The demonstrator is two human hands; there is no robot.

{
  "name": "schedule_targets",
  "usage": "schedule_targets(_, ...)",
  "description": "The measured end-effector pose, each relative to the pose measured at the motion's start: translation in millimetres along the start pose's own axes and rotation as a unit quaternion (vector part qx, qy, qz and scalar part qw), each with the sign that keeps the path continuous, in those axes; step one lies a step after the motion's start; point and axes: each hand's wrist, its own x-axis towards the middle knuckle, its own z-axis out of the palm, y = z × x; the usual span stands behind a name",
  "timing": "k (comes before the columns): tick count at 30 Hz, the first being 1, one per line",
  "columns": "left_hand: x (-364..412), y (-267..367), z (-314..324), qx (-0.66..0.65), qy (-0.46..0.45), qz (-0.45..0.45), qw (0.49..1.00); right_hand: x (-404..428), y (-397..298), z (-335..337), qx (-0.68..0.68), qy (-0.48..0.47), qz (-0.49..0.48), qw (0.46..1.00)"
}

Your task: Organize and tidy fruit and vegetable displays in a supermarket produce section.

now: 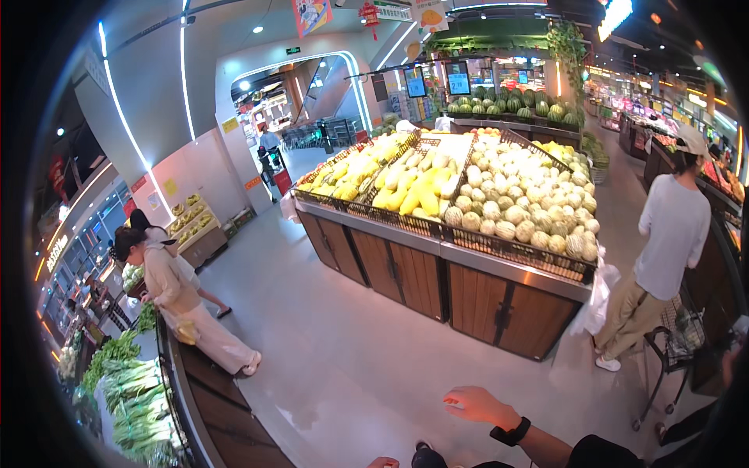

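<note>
My right hand (pixel 477 403) hangs over the floor, loosely curled, with nothing seen in it; a black wristband (pixel 511 433) is on that wrist. At the bottom edge only a small part of my left hand (pixel 384 462) shows, so its grip is hidden. Ahead stands a wood-panelled display stand (pixel 404 272). On it, black plastic crates hold netted round melons (pixel 515 199), long yellow melons (pixel 418 190) and striped yellow melons (pixel 345 175). Neither hand touches the stand.
Bundled leafy greens (pixel 137 403) lie on a counter at left, where a person in beige (pixel 169 292) leans over. At right, a person in a pale top (pixel 670 228) stands near a shopping cart (pixel 673 345). Watermelons (pixel 515 105) are piled behind the stand.
</note>
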Motion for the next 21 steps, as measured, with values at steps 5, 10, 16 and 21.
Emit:
schedule_targets(5, 193.0, -26.4, -9.1, -0.002, -0.034, 0.062, 0.998, 142.9, 50.8, -2.2, 0.003, 0.002, 0.006, 1.0)
schedule_targets(10, 420.1, -33.6, -16.1, 0.067, -0.113, 0.141, 0.981, 224.9, 124.6, -9.5, -0.039, 0.045, 0.09, 0.994)
schedule_targets(16, 638.8, 79.5, -34.5, 0.027, -0.192, 0.225, 0.955, 282.0, 226.2, -32.6, -0.021, 0.158, 0.267, 0.95)
schedule_targets(21, 808.5, 107.3, -20.1, -0.001, -0.192, 0.291, 0.937, 405.3, 300.5, -58.8, -0.031, 0.154, 0.336, 0.929)
